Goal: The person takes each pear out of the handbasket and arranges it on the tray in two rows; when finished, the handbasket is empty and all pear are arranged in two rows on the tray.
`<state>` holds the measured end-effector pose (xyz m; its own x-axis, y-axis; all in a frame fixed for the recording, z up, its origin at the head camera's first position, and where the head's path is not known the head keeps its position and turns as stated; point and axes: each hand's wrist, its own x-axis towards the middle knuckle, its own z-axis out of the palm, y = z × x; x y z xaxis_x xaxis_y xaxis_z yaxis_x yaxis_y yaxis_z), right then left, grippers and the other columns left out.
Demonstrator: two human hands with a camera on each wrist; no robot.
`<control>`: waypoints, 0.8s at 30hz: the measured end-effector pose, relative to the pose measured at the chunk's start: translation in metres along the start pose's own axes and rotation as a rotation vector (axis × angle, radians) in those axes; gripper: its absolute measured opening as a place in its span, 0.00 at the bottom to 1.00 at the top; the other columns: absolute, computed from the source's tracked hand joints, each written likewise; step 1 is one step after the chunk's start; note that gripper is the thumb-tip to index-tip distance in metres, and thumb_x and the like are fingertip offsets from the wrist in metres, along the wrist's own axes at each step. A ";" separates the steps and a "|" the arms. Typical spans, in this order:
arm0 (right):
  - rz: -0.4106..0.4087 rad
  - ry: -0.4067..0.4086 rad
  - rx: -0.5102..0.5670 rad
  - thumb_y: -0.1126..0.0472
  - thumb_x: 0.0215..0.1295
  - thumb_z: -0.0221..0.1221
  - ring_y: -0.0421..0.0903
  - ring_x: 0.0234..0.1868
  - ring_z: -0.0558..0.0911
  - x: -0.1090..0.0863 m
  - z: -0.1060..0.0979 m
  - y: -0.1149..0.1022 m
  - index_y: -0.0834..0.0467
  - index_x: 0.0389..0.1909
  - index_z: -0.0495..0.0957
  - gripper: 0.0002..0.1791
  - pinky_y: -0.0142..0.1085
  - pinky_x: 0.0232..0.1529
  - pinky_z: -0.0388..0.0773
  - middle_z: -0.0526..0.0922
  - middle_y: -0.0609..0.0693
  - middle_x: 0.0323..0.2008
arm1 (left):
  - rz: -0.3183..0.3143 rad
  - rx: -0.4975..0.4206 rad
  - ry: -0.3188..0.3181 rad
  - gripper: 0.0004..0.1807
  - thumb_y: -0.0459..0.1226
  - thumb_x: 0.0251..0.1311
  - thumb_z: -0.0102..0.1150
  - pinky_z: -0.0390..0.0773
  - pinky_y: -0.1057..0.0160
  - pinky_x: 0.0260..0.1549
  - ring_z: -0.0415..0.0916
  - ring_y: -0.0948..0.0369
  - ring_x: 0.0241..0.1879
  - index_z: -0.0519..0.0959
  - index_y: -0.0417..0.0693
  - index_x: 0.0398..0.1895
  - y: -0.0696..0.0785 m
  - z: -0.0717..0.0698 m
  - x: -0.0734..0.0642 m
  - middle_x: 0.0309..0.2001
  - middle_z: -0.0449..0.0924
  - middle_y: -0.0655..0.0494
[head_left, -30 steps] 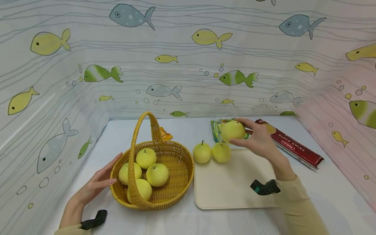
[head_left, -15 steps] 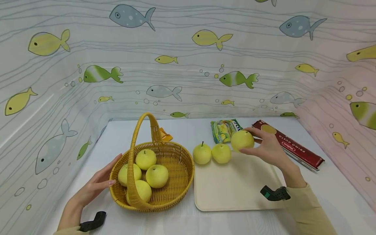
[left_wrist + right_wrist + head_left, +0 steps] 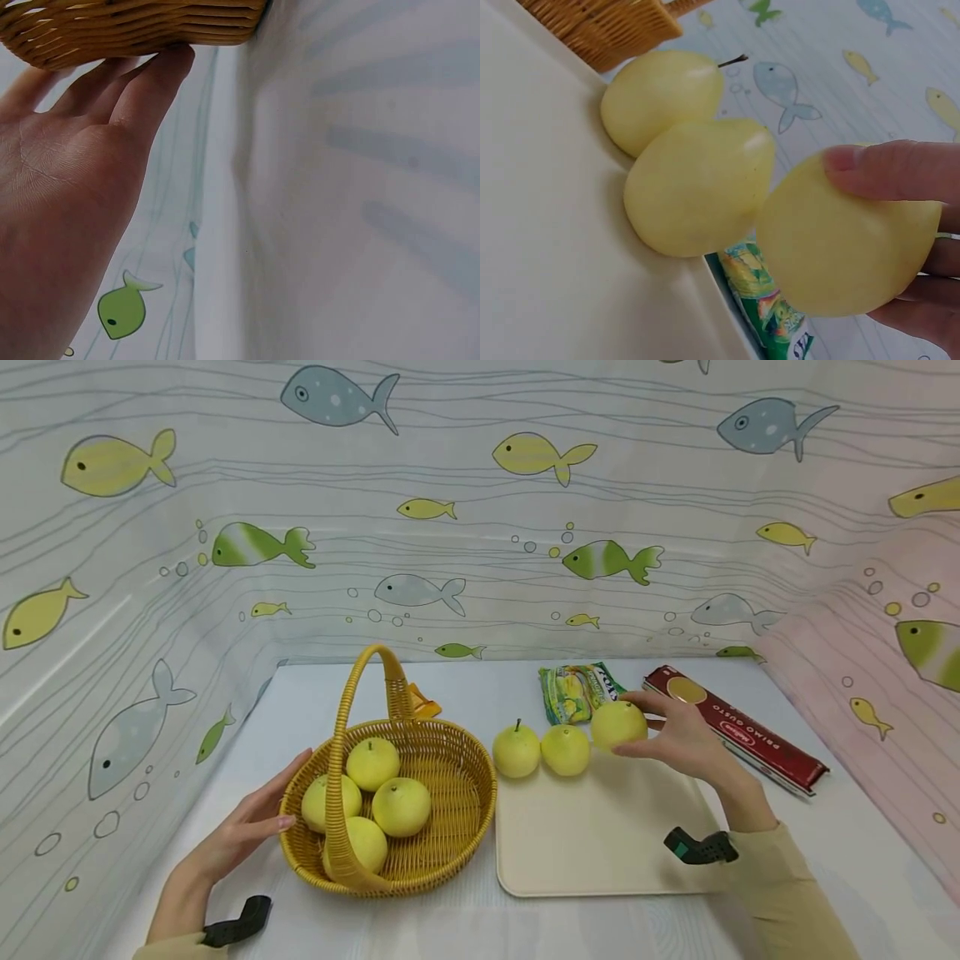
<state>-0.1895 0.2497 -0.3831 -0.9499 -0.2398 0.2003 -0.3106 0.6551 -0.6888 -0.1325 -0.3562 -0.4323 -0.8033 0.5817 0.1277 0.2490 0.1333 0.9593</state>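
My right hand (image 3: 678, 735) grips a round pale yellow pear (image 3: 618, 727) between thumb and fingers at the tray's far edge. In the right wrist view, the held pear (image 3: 847, 232) sits right beside another pear (image 3: 701, 187). Two pears, one with a tall stem (image 3: 516, 752), rest side by side along the far-left part of the cream tray (image 3: 592, 843). With fingers extended, my left hand (image 3: 243, 827) touches the outside of the wicker basket (image 3: 457, 802), its thumb at the rim. Several pears (image 3: 402, 807) lie in the basket's left half, under its tall handle.
Behind the tray lies a green candy bag (image 3: 570, 693). A long red pasta packet (image 3: 738, 727) lies at an angle on the right. Behind the basket, a small orange object (image 3: 423, 703) is partly hidden. Fish-patterned sheeting (image 3: 480, 585) surrounds the white table on three sides.
My right hand and its pear have moved right and down, from in front of the candy bag to beside the two tray pears. The left hand stays at the basket.
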 end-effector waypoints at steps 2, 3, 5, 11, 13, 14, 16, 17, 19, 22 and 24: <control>0.012 -0.022 -0.005 0.51 0.46 0.78 0.60 0.57 0.80 0.001 0.001 0.003 0.62 0.63 0.75 0.43 0.53 0.55 0.78 0.79 0.61 0.60 | -0.002 -0.001 0.004 0.42 0.24 0.64 0.39 0.55 0.81 0.61 0.41 0.79 0.76 0.39 0.42 0.81 -0.001 0.000 0.000 0.82 0.35 0.55; 0.017 -0.032 -0.010 0.50 0.46 0.78 0.60 0.57 0.80 0.002 0.002 0.005 0.62 0.63 0.75 0.43 0.53 0.54 0.79 0.79 0.61 0.60 | -0.004 0.000 0.005 0.42 0.24 0.64 0.39 0.55 0.81 0.61 0.41 0.79 0.76 0.39 0.42 0.81 -0.002 0.000 -0.001 0.82 0.34 0.55; 0.037 -0.054 -0.013 0.49 0.46 0.78 0.61 0.57 0.80 0.003 0.003 0.008 0.62 0.64 0.75 0.44 0.53 0.54 0.79 0.79 0.62 0.60 | -0.007 0.001 0.007 0.42 0.23 0.64 0.39 0.55 0.81 0.61 0.41 0.79 0.76 0.39 0.42 0.81 -0.003 0.000 -0.001 0.82 0.33 0.53; 0.053 -0.087 0.005 0.49 0.45 0.79 0.61 0.58 0.80 0.005 0.005 0.018 0.62 0.64 0.76 0.44 0.52 0.54 0.79 0.79 0.62 0.60 | -0.017 -0.002 0.009 0.42 0.24 0.64 0.39 0.55 0.81 0.61 0.41 0.79 0.75 0.39 0.43 0.81 -0.001 0.001 -0.001 0.82 0.34 0.53; 0.052 -0.092 0.009 0.49 0.44 0.79 0.61 0.58 0.80 0.005 0.006 0.020 0.63 0.64 0.75 0.45 0.51 0.54 0.79 0.80 0.62 0.60 | -0.020 0.002 0.009 0.42 0.24 0.64 0.40 0.55 0.81 0.61 0.41 0.79 0.75 0.39 0.44 0.81 0.000 0.001 0.000 0.82 0.34 0.54; 0.050 -0.094 0.006 0.49 0.44 0.79 0.61 0.58 0.80 0.005 0.006 0.022 0.64 0.64 0.75 0.45 0.51 0.54 0.79 0.80 0.62 0.60 | -0.020 0.006 0.009 0.42 0.25 0.64 0.40 0.55 0.80 0.61 0.42 0.79 0.75 0.39 0.44 0.81 0.000 0.002 0.000 0.82 0.34 0.54; 0.054 -0.097 -0.005 0.48 0.45 0.79 0.60 0.58 0.80 0.005 0.007 0.024 0.63 0.64 0.75 0.46 0.52 0.55 0.79 0.80 0.61 0.60 | -0.016 0.014 0.009 0.42 0.25 0.64 0.40 0.55 0.81 0.61 0.42 0.79 0.76 0.39 0.44 0.81 0.000 0.001 -0.001 0.82 0.35 0.54; 0.055 -0.098 -0.012 0.48 0.45 0.79 0.60 0.58 0.80 0.005 0.008 0.026 0.63 0.64 0.75 0.46 0.52 0.54 0.79 0.80 0.61 0.60 | -0.017 0.014 0.009 0.42 0.25 0.64 0.40 0.55 0.81 0.60 0.42 0.79 0.75 0.39 0.44 0.81 0.000 0.001 -0.001 0.82 0.35 0.54; 0.056 -0.097 -0.025 0.47 0.44 0.79 0.59 0.58 0.80 0.005 0.009 0.028 0.63 0.64 0.75 0.46 0.53 0.54 0.79 0.80 0.61 0.59 | -0.018 0.010 0.008 0.42 0.25 0.64 0.40 0.56 0.80 0.61 0.42 0.79 0.75 0.39 0.44 0.81 0.000 0.001 -0.001 0.82 0.35 0.54; 0.053 -0.104 -0.027 0.48 0.44 0.79 0.59 0.57 0.80 0.005 0.011 0.030 0.63 0.64 0.75 0.46 0.52 0.54 0.79 0.81 0.61 0.58 | -0.019 -0.002 0.006 0.42 0.24 0.64 0.40 0.56 0.80 0.60 0.42 0.79 0.75 0.39 0.43 0.81 0.001 0.001 -0.001 0.82 0.34 0.54; 0.046 -0.113 -0.023 0.49 0.44 0.79 0.59 0.57 0.80 0.005 0.012 0.031 0.64 0.63 0.76 0.45 0.52 0.54 0.79 0.82 0.61 0.57 | -0.018 -0.004 0.006 0.42 0.24 0.64 0.40 0.56 0.80 0.60 0.42 0.79 0.75 0.39 0.43 0.81 0.001 0.001 -0.001 0.82 0.34 0.54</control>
<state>-0.2037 0.2599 -0.4121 -0.9536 -0.2878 0.0881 -0.2690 0.6832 -0.6789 -0.1314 -0.3560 -0.4315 -0.8107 0.5745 0.1123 0.2325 0.1400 0.9625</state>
